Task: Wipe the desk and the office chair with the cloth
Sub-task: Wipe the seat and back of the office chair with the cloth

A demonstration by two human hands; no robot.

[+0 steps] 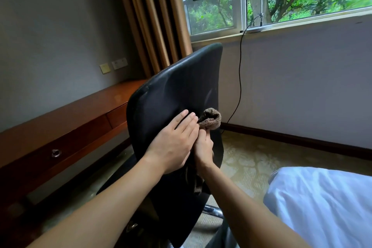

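The black office chair (171, 86) stands in the middle of the head view with its backrest turned toward me. My left hand (173, 141) lies flat against the backrest, fingers straight. Just right of it, my right hand (203, 151) grips a brown cloth (210, 120); the cloth bunches up above the fist against the chair's right edge, and more of it hangs below the hand. The long wooden desk (66, 119) with drawers runs along the left wall behind the chair.
A bed with white bedding (326, 203) fills the lower right. A black cable (239, 78) hangs from the window sill down to the carpet (251, 159). Brown curtains (153, 16) hang in the corner. The chair's chrome base (213, 211) shows low down.
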